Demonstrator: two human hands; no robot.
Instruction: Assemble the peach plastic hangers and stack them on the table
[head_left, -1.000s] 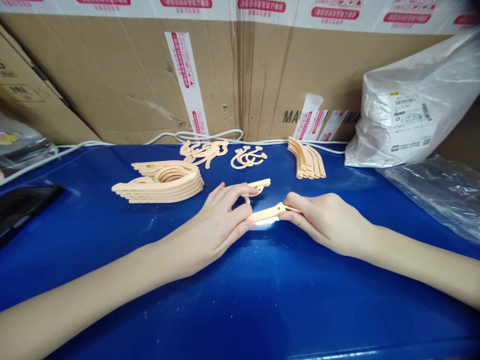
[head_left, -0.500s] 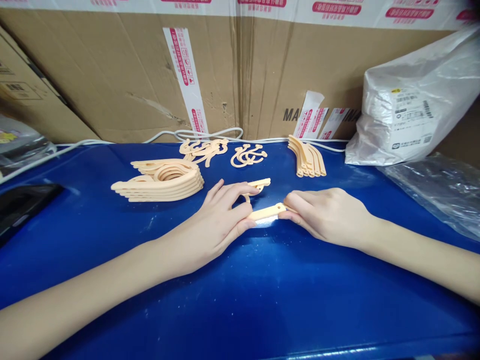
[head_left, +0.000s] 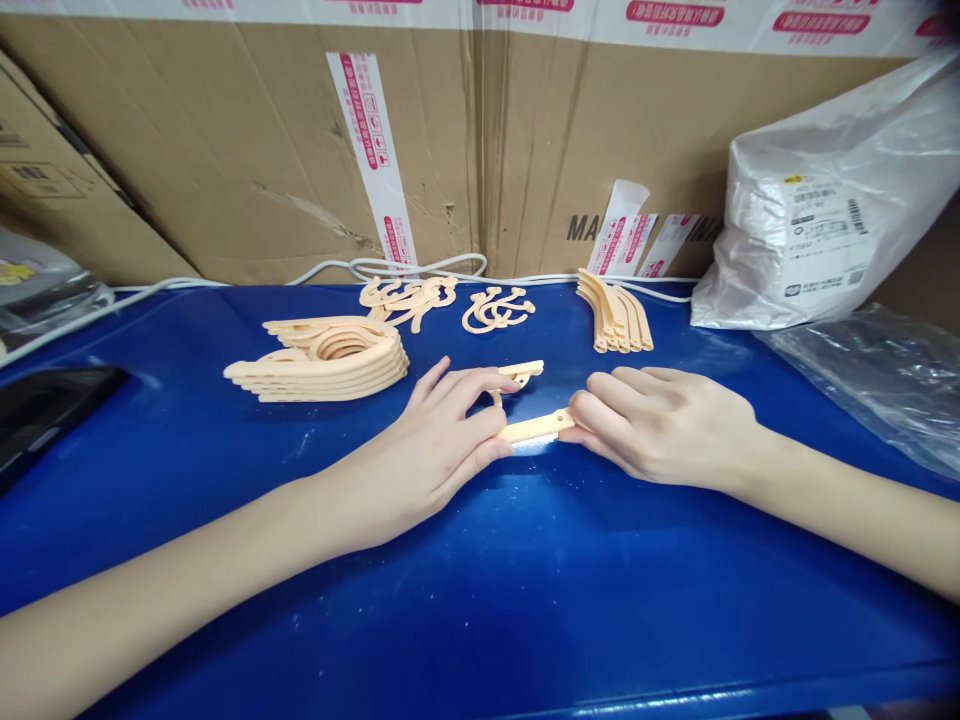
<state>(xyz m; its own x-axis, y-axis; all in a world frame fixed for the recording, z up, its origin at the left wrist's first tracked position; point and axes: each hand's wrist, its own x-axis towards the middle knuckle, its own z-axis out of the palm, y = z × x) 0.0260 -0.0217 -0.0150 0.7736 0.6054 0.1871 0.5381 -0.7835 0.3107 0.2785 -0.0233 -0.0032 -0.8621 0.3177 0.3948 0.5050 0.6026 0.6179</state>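
Note:
My left hand [head_left: 435, 450] lies on the blue table [head_left: 480, 600] with its fingers pinched on the left end of a peach plastic hanger arm [head_left: 534, 427]. Its index finger reaches a small peach hook piece [head_left: 519, 372] just behind. My right hand [head_left: 667, 425] pinches the right end of the same arm, knuckles raised. A stack of peach hanger bodies [head_left: 322, 360] sits to the left of my hands. Loose hooks [head_left: 409, 297] and another hook cluster [head_left: 496, 310] lie farther back. A bundle of curved arms [head_left: 615, 315] lies at the back right.
Large cardboard boxes [head_left: 450, 150] wall off the back. A white cable [head_left: 420, 270] runs along their foot. A white plastic bag [head_left: 825, 220] and a clear bag [head_left: 877, 385] lie at the right. A black object [head_left: 45, 410] sits at the left edge.
My right hand has lifted its knuckles and spread its fingers a little while staying on the arm's end. My left hand has hardly moved.

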